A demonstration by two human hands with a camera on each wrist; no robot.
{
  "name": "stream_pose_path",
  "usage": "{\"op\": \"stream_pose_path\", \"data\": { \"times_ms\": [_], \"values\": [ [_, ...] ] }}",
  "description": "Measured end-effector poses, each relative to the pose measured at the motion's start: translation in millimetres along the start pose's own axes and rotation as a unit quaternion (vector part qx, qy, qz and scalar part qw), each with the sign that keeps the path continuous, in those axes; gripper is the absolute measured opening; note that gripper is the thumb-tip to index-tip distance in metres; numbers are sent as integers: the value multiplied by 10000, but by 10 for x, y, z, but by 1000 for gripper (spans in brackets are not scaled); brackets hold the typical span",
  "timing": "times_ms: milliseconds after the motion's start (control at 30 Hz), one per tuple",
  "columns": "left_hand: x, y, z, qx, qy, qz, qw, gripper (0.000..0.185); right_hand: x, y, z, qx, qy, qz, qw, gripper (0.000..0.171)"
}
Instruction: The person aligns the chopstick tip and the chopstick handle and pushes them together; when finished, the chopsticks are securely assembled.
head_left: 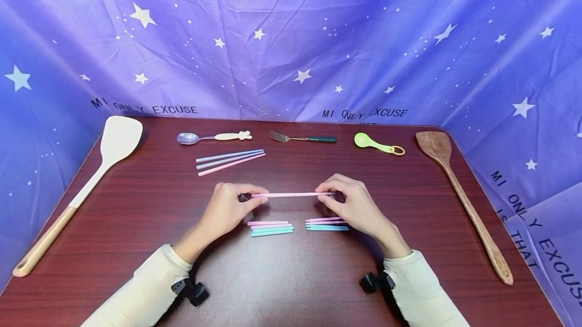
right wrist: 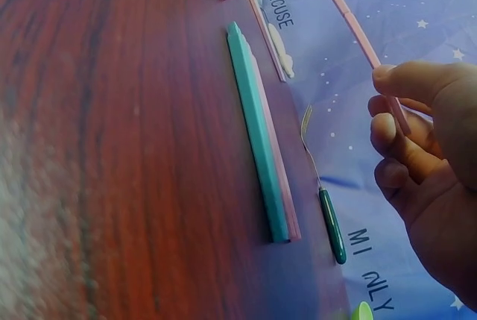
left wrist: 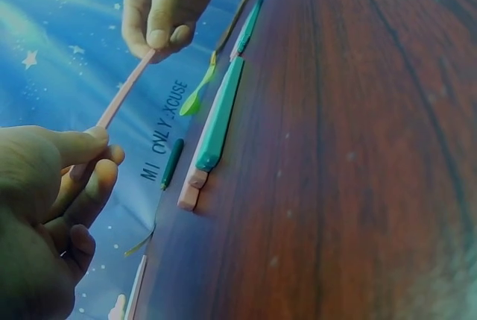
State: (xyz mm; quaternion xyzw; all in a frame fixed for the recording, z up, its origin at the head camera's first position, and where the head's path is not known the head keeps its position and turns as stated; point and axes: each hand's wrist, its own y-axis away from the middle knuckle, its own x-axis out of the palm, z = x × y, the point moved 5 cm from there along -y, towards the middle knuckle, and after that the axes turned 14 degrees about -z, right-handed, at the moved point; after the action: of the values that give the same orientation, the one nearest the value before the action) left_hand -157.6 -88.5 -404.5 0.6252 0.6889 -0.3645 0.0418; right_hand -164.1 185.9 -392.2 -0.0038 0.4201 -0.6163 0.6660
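Above the middle of the table, a pink two-piece chopstick [head_left: 281, 195] is held level between both hands, a seam near its middle. My left hand [head_left: 224, 209] pinches one end between thumb and fingers. The other end is pinched by my right hand [head_left: 353, 204]. In the left wrist view the pink chopstick [left wrist: 123, 92] spans from one hand to the other. Below the hands lie two groups of chopstick halves, pink and teal: a left group [head_left: 272, 231] and a right group [head_left: 326, 227]. Narrow tips show on the right group's halves [right wrist: 257, 141].
Behind lie three longer chopsticks [head_left: 229, 157], two blue and one pink. A spoon [head_left: 225, 137], a fork [head_left: 300, 138] and a green measuring spoon [head_left: 377, 144] line the back. A white spatula [head_left: 119, 140] lies left, a wooden spatula [head_left: 468, 205] right. A starry cloth [head_left: 273, 54] hangs behind.
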Motion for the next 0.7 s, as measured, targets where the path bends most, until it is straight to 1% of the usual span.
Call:
{"op": "stream_pose_path", "data": {
  "times_ms": [200,500,700],
  "values": [
    [-4,-3,4,33,39,-12,10000,10,-6,2,-14,43,57,-86,9999,11],
    [-5,11,-9,118,35,-172,9998,9,22,11,-12,138,-69,-177,9997,8],
    [4,31,-25,133,-69,-237,9996,8,31,13,-1,39,-90,-301,9995,7]
  ]
}}
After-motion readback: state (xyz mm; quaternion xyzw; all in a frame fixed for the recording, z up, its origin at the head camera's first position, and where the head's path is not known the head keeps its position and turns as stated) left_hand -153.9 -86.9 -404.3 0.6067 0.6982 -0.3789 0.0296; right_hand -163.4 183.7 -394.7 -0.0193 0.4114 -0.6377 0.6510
